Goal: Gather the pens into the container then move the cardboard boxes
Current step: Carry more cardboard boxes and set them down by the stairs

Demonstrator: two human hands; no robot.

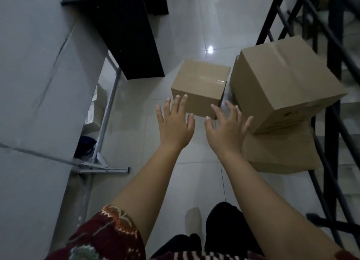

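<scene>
A small taped cardboard box stands on the tiled floor ahead of me. To its right a larger cardboard box rests tilted on top of another cardboard box. My left hand is stretched out with fingers spread, its fingertips at the small box's near left edge. My right hand is likewise spread, near the small box's right corner and beside the stacked boxes. Neither hand holds anything. No pens or container are in view.
A grey table with metal legs fills the left side, with white boxes underneath. A black cabinet stands behind it. A black metal railing runs along the right. Glossy floor tiles lie between.
</scene>
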